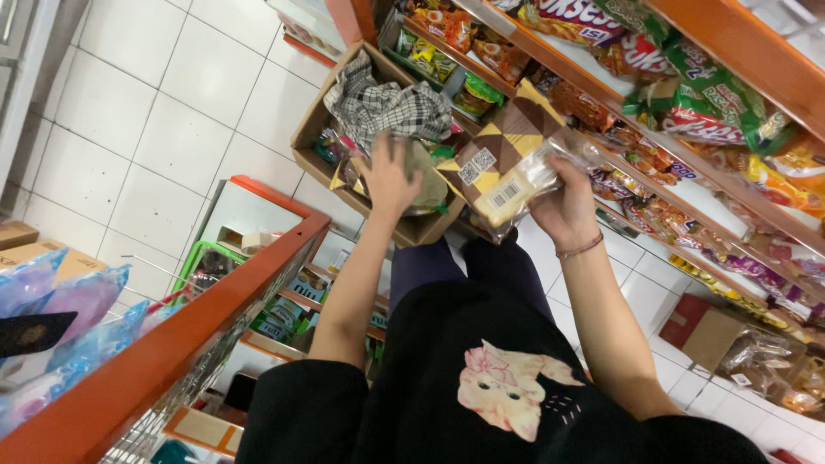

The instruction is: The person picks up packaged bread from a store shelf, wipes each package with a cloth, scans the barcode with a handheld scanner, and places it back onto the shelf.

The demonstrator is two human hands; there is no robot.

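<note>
With the right hand (563,202) gripping a brown packet (507,163) above the box (314,129) and the left hand (388,176) spread flat on a packet inside, the raised one might slip.

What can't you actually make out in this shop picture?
Head view only:
- What the left hand grips: its fingers cover it.
- Lower contents of the cardboard box: hidden under the checked cloth.
- Far end of the patterned snack packet in the right hand: blurred.

Both bare arms stretch forward — the left hand (388,176) lies palm-down, fingers spread, while the right hand (563,202), a thin bracelet at its wrist, curls shut, gripping.
</note>
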